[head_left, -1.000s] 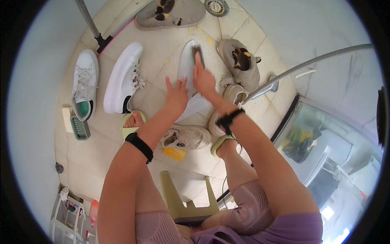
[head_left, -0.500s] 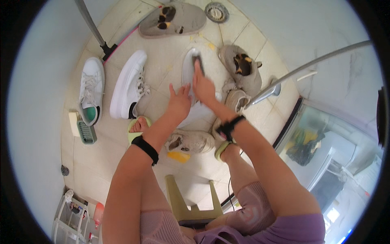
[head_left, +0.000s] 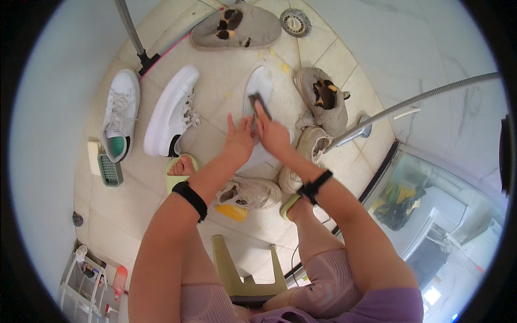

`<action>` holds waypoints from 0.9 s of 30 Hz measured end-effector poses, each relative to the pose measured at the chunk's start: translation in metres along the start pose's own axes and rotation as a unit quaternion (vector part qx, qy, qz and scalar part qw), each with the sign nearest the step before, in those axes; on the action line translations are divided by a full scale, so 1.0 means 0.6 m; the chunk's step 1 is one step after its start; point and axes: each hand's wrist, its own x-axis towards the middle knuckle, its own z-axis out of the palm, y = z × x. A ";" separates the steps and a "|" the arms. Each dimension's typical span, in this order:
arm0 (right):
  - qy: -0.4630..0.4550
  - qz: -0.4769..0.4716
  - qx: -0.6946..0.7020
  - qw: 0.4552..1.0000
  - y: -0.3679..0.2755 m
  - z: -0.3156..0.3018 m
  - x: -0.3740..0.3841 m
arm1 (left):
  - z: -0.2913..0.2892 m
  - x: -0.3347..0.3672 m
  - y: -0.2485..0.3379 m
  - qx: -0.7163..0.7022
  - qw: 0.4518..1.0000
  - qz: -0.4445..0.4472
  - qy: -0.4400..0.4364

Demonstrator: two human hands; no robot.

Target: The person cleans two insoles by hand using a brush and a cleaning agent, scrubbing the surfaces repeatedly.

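A long pale insole-shaped piece (head_left: 259,81) lies on the tiles in front of me, its lower part hidden by my hands. My right hand (head_left: 273,138) is closed on a small dark scrubbing brush (head_left: 260,106) that rests against the piece's upper surface. My left hand (head_left: 239,142) has its fingers stretched out and apart, the fingertips against the piece's left side. Another whitish part (head_left: 257,158) shows below my hands; its kind is unclear. Close to my right forearm sits a worn beige shoe (head_left: 293,175), and a second beige shoe (head_left: 253,192) lies below my hands.
Two white sneakers (head_left: 119,110) (head_left: 169,113) stand at left by a green soap box (head_left: 110,171). Grey-brown shoes (head_left: 237,33) (head_left: 335,116) lie farther off and at right. A metal hose (head_left: 414,103) crosses from the right. A yellow piece (head_left: 232,212) lies near a stool (head_left: 223,264).
My right hand has drawn the scrubbing brush back toward me along the pale piece, from near its far end to its middle. My left hand stays at its side.
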 end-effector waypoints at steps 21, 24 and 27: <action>-0.041 -0.073 -0.020 0.996 0.012 -0.016 0.031 | 0.089 0.009 0.027 0.055 0.991 -0.031 0.117; -0.098 -0.084 -0.043 0.991 0.013 -0.031 -0.016 | 0.050 -0.012 0.034 0.076 0.995 -0.019 0.067; 0.005 -0.050 -0.097 0.994 0.009 -0.034 0.084 | 0.023 -0.015 0.043 0.090 0.995 -0.006 0.037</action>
